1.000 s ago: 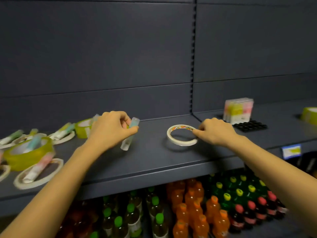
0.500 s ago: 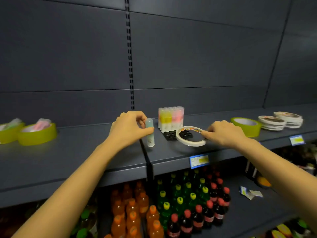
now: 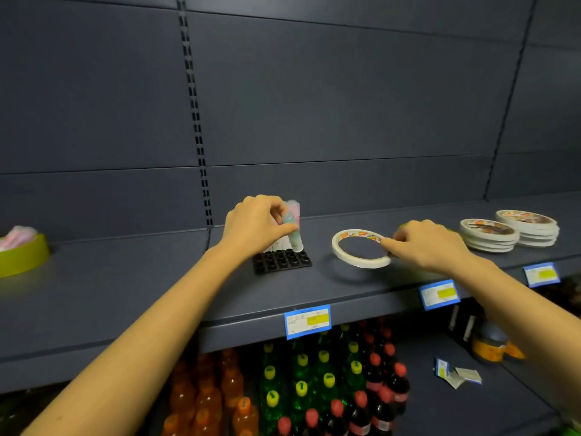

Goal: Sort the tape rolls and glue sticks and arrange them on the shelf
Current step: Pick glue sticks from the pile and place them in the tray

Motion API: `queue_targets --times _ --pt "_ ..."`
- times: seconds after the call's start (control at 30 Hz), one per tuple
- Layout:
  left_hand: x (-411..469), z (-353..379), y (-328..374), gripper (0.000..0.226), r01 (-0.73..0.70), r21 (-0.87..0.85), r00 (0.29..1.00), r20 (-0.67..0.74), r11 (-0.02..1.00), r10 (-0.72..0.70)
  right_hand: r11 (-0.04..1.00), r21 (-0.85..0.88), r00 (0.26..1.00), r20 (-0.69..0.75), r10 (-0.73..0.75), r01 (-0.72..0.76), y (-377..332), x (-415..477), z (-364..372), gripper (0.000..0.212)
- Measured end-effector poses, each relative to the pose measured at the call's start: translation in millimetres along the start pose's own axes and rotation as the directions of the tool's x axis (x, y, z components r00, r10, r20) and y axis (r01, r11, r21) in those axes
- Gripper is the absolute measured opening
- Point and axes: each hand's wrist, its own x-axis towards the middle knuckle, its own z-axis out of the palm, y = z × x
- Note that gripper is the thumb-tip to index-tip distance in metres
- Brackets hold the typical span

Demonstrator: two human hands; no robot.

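Here left hand (image 3: 254, 226) pinches a glue stick (image 3: 294, 236), right hand (image 3: 430, 243) a tape roll (image 3: 338, 249) (price labels (image 3: 307, 321) unreadable).

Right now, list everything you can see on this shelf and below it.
Shelf: one, dark grey, across the view.
Black tray: one, on the shelf, centre.
Glue stick: one, pale green, upright at the tray's back.
Loose tape roll: one, white, held off the shelf, right of the tray.
Tape stacks: two, white, far right.
Wide tape roll: one, yellow-green, far left.
Price labels: three, blue, shelf edge.
Bottles: many; orange, green, dark; below.
Left hand: grips the Glue stick.
Right hand: pinches the Loose tape roll.
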Motion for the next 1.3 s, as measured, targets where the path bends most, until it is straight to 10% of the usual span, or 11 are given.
queue_targets --times 0.57,0.93,1.13,1.3 --pt "53 46 16 0.026 -0.059 0.555 0.998 0.047 0.830 0.039 0.989 0.075 0.992 -0.003 -0.124 0.124 35 100 7 0.041" --pt "66 47 33 0.032 -0.025 0.630 0.986 0.142 0.776 -0.083 0.978 0.095 0.983 -0.019 -0.184 0.185 53 139 13 0.040" --pt "65 63 35 0.016 -0.111 0.832 0.990 0.141 0.544 -0.015 0.964 0.121 0.971 -0.020 -0.238 0.239 70 154 12 0.041" --pt "52 72 32 0.050 -0.016 0.833 0.991 0.086 0.554 -0.100 0.958 0.093 0.962 0.003 -0.274 0.272 103 161 5 0.038"
